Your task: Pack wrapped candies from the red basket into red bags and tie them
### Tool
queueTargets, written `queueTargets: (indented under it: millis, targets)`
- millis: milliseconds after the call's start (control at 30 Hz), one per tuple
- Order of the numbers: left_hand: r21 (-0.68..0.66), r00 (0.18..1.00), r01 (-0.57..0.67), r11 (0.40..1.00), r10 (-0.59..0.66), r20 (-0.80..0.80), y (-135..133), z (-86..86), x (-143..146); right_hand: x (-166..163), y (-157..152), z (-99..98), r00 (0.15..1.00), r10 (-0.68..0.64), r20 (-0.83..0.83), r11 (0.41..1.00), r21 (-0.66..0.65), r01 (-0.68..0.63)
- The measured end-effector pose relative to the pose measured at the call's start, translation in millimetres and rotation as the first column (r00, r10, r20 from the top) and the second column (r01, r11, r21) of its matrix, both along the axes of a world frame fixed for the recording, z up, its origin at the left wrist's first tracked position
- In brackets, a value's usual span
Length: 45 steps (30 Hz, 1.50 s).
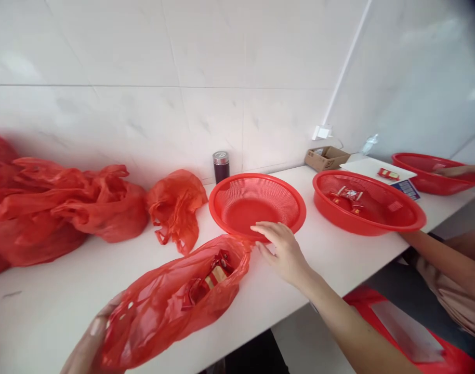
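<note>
A red plastic bag [155, 306] lies stretched out with its mouth spread, and several small red-and-tan wrapped packets [217, 275] show inside. At its near left end my left hand [91, 337] grips the bag's edge, thumb on top; the other fingers are mostly hidden. My right hand [282, 249] hovers at the bag's far right end, fingers apart and nothing visible in them. Right behind it stands a red mesh basket [256, 208] with no packets visible in it. Whether my right fingertips touch the basket's rim or the bag, I cannot tell.
Full red bags [66, 208] and a crumpled bag [177, 205] line the wall at left. A dark flask [221, 167] stands behind the basket. To the right are a second basket [370, 226] holding packets, a cardboard box [326, 158], and co-workers' arms [444, 257].
</note>
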<state>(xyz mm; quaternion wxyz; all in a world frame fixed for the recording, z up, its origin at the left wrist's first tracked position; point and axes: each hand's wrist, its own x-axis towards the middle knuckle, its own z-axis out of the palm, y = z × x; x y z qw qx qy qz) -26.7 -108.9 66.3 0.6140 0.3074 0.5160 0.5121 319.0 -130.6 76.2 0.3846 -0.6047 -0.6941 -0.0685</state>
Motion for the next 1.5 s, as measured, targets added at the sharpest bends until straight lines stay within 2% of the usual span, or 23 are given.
queueTargets:
  millis: [67,100,200,267,333,367,433,500,533,600,667,767,833,967,1067,1133,1200,1267,1333,1433,1500]
  targets:
    - [-0.031,0.999,-0.031,0.999,0.033,0.041,-8.8,-0.6,-1.2,-16.2,3.1,8.5,0.987,0.103,-0.120,0.995,0.015,-0.102]
    - [-0.045,0.998,-0.038,0.998,0.041,0.052,-12.8,-2.1,-3.1,-23.2,3.7,10.4,0.983,0.112,-0.144,0.994,-0.005,-0.113]
    - [-0.081,0.999,-0.016,0.997,0.020,0.040,-21.3,-5.6,-11.0,-33.2,5.9,9.3,0.996,0.037,-0.078,0.975,-0.217,-0.053]
    - [-0.074,0.998,-0.038,0.997,0.041,0.036,-23.3,-1.4,-13.8,-29.3,9.0,10.8,0.992,0.081,-0.095,0.904,-0.413,-0.113]
    - [0.001,0.988,-0.140,0.990,0.140,0.063,-21.8,10.7,-11.8,-20.6,13.8,22.2,0.936,0.182,-0.302,0.803,-0.503,-0.319]
    - [0.056,0.978,-0.191,0.980,0.186,0.091,-19.7,19.1,-8.8,-16.5,16.9,32.2,0.872,0.217,-0.438,0.769,-0.474,-0.429]
    - [0.184,0.964,-0.247,0.951,0.222,0.144,-12.9,36.9,0.1,-12.8,24.4,58.3,0.706,0.261,-0.659,0.772,-0.297,-0.562]
    - [0.309,0.975,-0.207,0.928,0.170,0.144,-4.0,50.2,10.4,-18.6,32.1,86.5,0.576,0.302,-0.760,0.801,-0.126,-0.586]
    - [0.355,0.983,-0.172,0.919,0.137,0.121,0.6,53.3,15.0,-25.2,35.2,99.4,0.544,0.324,-0.774,0.794,-0.090,-0.601]
    - [0.382,0.994,-0.104,0.918,0.087,0.062,8.2,51.5,21.0,-43.7,38.1,121.6,0.527,0.372,-0.764,0.741,-0.097,-0.664]
    - [0.327,0.997,-0.081,0.941,0.073,0.037,12.6,41.6,21.4,-64.4,36.8,139.3,0.519,0.446,-0.730,0.687,-0.093,-0.720]
    - [0.231,0.998,-0.061,0.971,0.059,0.015,12.7,25.5,12.6,-88.6,32.0,159.2,0.502,0.568,-0.652,0.630,-0.047,-0.775]
    - [0.221,0.998,-0.045,0.974,0.054,-0.032,10.0,22.7,4.4,-96.3,31.1,167.6,0.517,0.625,-0.586,0.596,-0.070,-0.800]
    - [0.284,0.985,-0.029,0.958,0.075,-0.155,3.1,38.0,2.8,-93.7,39.6,172.0,0.590,0.638,-0.494,0.673,-0.013,-0.739]
    - [0.326,0.950,0.162,0.931,-0.058,-0.308,-1.4,51.6,22.5,-86.4,48.0,171.5,0.627,0.624,-0.467,0.679,-0.074,-0.730]
    - [0.318,0.903,0.311,0.896,-0.174,-0.392,-1.5,56.1,37.4,-83.0,49.4,172.8,0.636,0.598,-0.488,0.724,-0.012,-0.690]
    - [0.316,0.879,0.374,0.872,-0.225,-0.420,2.2,58.5,44.3,-81.5,46.4,174.7,0.641,0.585,-0.497,0.758,0.054,-0.650]
    - [0.347,0.902,0.322,0.881,-0.173,-0.396,9.1,62.7,39.4,-80.9,41.2,176.0,0.658,0.588,-0.470,0.754,0.023,-0.657]
    - [0.424,0.948,0.177,0.888,-0.038,-0.315,16.4,73.0,25.8,-79.0,37.7,177.0,0.686,0.578,-0.441,0.762,-0.009,-0.648]
    - [0.566,0.981,-0.040,0.823,0.140,-0.133,21.0,101.2,7.4,-71.8,42.1,179.8,0.735,0.546,-0.402,0.794,-0.032,-0.607]
    - [0.634,0.984,-0.030,0.773,0.133,-0.115,19.9,123.7,5.9,-66.1,51.4,183.5,0.759,0.547,-0.352,0.785,-0.098,-0.611]
